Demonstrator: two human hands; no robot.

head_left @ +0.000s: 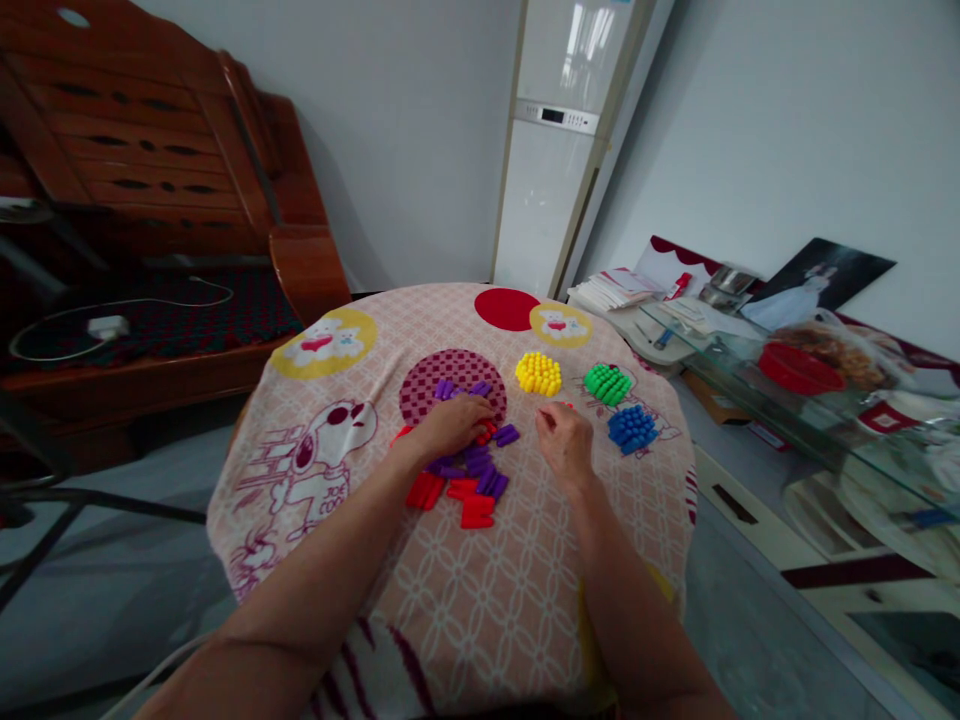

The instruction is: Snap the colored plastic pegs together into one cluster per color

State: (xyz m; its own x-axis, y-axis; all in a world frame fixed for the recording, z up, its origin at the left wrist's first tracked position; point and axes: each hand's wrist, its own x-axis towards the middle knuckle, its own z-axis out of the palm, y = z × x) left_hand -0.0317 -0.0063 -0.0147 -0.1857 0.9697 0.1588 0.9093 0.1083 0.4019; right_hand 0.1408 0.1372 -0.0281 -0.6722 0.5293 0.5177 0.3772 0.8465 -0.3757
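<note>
My left hand [459, 422] is over a loose pile, its fingers curled down on small red plastic pieces [487, 432]. Purple plastic pieces [478, 460] lie around and below it, and more red pieces [472, 510] sit at the pile's near side. To the right, my right hand [566, 440] is closed, thumb and fingers together; whatever it may hold is hidden. A bit of red shows just behind its knuckles. Beyond it are a yellow cluster of pieces [538, 374], a green cluster [607, 384] and a blue cluster [632, 429], each tightly grouped.
A patterned cloth covers the round table [450, 620]. On the right stands a glass-topped cabinet [750, 380] with a red bowl [801, 367], papers and bags. A wooden bench [150, 180] is at the left, and a tall white air conditioner [544, 190] behind.
</note>
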